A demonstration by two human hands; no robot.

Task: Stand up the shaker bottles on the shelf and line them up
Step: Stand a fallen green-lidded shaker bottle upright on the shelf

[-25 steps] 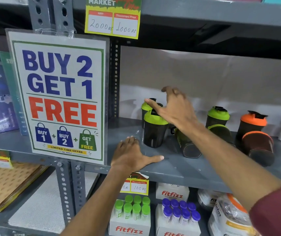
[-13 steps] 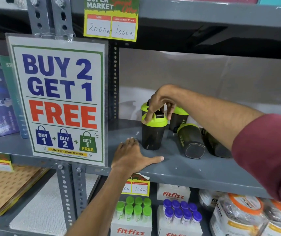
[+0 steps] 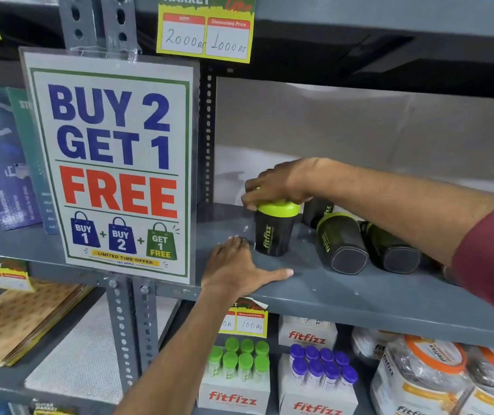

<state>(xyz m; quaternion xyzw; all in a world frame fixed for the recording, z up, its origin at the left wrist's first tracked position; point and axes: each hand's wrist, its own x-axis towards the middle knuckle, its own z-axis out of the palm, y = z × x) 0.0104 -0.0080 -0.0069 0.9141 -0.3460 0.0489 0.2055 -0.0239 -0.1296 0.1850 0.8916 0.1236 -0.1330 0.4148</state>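
Nearest the camera, the person's left hand (image 3: 241, 269) is lying flat on the front of the grey shelf (image 3: 344, 298), fingers spread and holding nothing, apparently bracing the reach. Just beyond its fingertips, an upright shaker bottle (image 3: 274, 232) with a green lid is standing near the left end of the shelf, and the right hand (image 3: 278, 184) is coming over it from the right, fingers curled down around the lid's rim in a top grip, seemingly to nudge it into line. Just right of it, two more shaker bottles, one (image 3: 340, 242) beside the other (image 3: 389, 250), are lying on their sides with bases toward the camera, still waiting to be stood up. Another dark bottle (image 3: 319, 209) is showing behind the forearm, mostly hidden. A promotional sign (image 3: 114, 166) is hanging on the shelf's upright, left of the work.
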